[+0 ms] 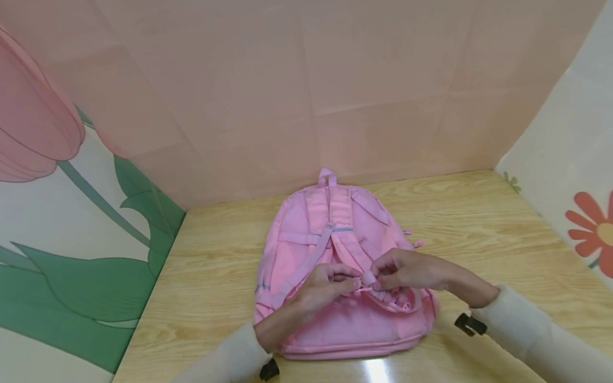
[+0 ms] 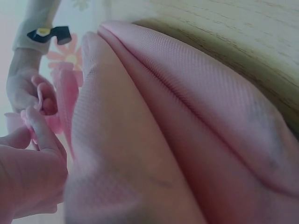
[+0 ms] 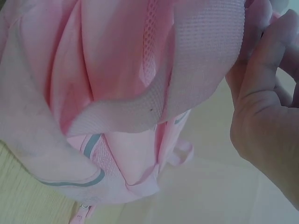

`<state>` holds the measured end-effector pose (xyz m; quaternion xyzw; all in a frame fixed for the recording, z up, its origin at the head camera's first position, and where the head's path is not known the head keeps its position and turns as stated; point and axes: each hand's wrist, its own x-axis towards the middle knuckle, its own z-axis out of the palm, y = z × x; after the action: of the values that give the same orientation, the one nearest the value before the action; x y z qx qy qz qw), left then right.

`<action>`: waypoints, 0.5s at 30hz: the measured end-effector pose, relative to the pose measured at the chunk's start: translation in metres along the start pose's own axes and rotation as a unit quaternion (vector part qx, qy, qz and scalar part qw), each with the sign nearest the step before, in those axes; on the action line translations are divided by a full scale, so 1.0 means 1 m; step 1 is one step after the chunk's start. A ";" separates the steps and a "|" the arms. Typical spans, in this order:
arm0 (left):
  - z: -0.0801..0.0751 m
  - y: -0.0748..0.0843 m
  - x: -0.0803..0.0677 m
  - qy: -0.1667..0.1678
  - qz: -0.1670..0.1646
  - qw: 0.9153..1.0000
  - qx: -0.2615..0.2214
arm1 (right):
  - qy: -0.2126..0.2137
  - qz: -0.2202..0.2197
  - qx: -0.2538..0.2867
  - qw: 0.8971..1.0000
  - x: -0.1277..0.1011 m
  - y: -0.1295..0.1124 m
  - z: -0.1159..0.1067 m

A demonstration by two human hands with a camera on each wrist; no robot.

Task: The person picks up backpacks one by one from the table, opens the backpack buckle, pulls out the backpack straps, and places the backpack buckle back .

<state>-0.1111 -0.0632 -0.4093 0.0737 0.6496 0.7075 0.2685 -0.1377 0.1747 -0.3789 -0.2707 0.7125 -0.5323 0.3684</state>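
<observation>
I find no brand, label or writing I can read anywhere. At the left edge of the frame stands a wall panel painted with a pink tulip. At centre my pink backpack lies straps up on the wooden table. My left hand pinches a strap end; my right hand pinches it from the other side. At the right edge, a red flower panel.
</observation>
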 end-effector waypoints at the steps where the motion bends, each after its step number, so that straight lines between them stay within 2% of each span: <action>1: 0.000 0.000 0.000 0.000 0.000 1.000 0.000 | -0.001 0.000 0.002 1.000 0.000 0.000 0.000; 7: 0.000 -0.002 0.001 -0.006 0.001 1.000 -0.005 | -0.009 0.003 0.016 1.000 0.000 -0.001 0.001; 15: -0.001 -0.002 -0.001 -0.007 -0.004 1.000 0.004 | -0.006 -0.007 0.008 1.000 0.001 -0.001 0.002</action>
<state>-0.1099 -0.0644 -0.4110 0.0778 0.6509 0.7031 0.2755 -0.1360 0.1725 -0.3782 -0.2759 0.7039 -0.5391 0.3713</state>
